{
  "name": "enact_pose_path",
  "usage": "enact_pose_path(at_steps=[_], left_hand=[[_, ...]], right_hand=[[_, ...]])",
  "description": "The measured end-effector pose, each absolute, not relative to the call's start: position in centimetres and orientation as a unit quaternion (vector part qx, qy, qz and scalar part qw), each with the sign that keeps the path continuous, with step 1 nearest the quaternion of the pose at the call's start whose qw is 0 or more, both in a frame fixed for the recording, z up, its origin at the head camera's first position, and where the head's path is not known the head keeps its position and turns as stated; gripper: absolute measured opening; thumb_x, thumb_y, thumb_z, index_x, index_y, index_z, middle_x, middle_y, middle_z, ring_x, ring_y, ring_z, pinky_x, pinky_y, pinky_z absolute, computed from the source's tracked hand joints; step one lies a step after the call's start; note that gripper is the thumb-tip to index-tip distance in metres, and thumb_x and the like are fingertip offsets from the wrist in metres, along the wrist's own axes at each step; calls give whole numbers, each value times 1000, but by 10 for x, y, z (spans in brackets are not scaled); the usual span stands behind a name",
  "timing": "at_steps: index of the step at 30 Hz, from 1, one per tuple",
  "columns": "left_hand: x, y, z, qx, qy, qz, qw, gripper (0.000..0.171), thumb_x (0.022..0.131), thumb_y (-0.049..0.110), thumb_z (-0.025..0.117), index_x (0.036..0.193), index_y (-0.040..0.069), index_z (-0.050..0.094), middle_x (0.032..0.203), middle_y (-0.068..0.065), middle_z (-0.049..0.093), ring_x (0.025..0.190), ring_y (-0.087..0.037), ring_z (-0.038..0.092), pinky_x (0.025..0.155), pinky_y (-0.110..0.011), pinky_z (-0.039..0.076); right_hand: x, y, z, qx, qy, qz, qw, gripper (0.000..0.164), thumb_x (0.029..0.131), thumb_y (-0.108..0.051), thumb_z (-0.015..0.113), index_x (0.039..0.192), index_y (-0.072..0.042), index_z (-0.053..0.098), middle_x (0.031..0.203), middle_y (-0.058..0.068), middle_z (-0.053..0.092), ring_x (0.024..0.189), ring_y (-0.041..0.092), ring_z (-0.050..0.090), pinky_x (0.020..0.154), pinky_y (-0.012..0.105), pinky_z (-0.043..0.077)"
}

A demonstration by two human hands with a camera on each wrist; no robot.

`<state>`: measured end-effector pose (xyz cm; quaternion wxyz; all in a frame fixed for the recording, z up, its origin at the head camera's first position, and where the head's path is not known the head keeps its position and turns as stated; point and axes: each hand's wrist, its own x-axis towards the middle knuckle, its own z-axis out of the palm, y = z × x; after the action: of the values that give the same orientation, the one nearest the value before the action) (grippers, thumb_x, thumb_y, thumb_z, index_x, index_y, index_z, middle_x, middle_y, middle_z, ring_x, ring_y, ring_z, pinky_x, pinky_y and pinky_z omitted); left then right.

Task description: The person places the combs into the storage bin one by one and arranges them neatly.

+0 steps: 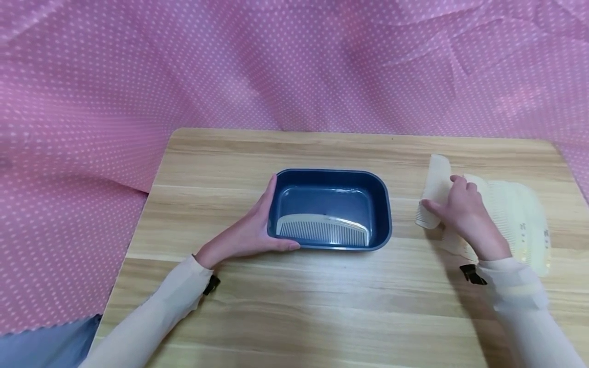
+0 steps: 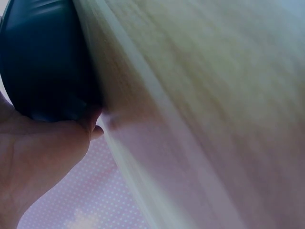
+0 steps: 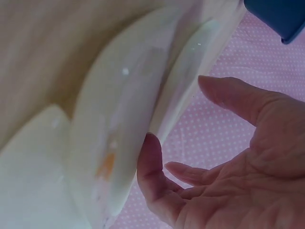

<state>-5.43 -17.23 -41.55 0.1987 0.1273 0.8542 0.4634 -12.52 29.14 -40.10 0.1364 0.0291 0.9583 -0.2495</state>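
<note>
My left hand (image 1: 255,225) holds a dark blue rectangular box (image 1: 331,171) by its left end, thumb along the front wall and fingers at the left side. A pale cream comb (image 1: 329,230) lies inside the box along its front wall, teeth toward me. In the left wrist view, the palm sits against the box wall. Over at the right, my right hand (image 1: 465,212) is at the leftmost loose comb (image 1: 437,179), its thumb and fingers spread across the width. In the right wrist view, the fingers (image 3: 152,157) stand apart from the thumb; firm contact cannot be made out.
Several more pale combs (image 1: 524,214) lie fanned and overlapping at the right, partly beneath my right hand and forearm. Everything stands on a wood-grain table (image 1: 322,306). Pink dotted cloth (image 1: 294,66) hangs behind it and at the left side.
</note>
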Motion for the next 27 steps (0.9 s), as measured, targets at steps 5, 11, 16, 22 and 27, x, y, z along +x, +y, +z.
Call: enact_pose_path(at_steps=[5, 11, 16, 22, 27], left_hand=[[-54, -172, -414, 127, 851, 469, 200, 146, 84, 46, 95, 168, 47, -24, 181, 10, -10, 166, -26, 6, 123, -69, 25], [-55, -171, -415, 128, 846, 478, 201, 147, 83, 47, 96, 166, 51, -24, 181, 11, -9, 165, -25, 9, 123, -68, 26], [-55, -169, -415, 131, 844, 481, 199, 146, 83, 47, 97, 166, 52, -23, 181, 10, -7, 165, -25, 11, 123, -68, 26], [-54, -170, -415, 121, 846, 478, 202, 146, 82, 49, 97, 166, 54, -23, 180, 12, -8, 165, -26, 10, 123, -68, 26], [-54, -171, -415, 123, 849, 473, 201, 146, 83, 49, 96, 167, 50, -24, 181, 11, -9, 165, -27, 8, 123, -69, 26]], right_hand=[[-125, 287, -401, 24, 958, -259, 123, 100, 102, -26, 77, 158, 27, 14, 138, 60, 32, 120, 69, 43, 102, 79, 40], [-127, 283, -400, 31, 951, -270, 145, 103, 102, -26, 75, 161, 23, 7, 144, 57, 27, 117, 71, 47, 101, 78, 41], [-128, 283, -401, 23, 950, -270, 153, 102, 102, -25, 75, 161, 23, 7, 145, 55, 26, 119, 71, 46, 103, 78, 41], [-128, 282, -402, -17, 948, -280, 148, 98, 103, -20, 74, 161, 24, 7, 147, 55, 30, 128, 68, 44, 106, 78, 39], [-129, 285, -402, -61, 939, -304, 150, 91, 106, -10, 68, 165, 16, 4, 141, 53, 42, 120, 62, 56, 96, 71, 50]])
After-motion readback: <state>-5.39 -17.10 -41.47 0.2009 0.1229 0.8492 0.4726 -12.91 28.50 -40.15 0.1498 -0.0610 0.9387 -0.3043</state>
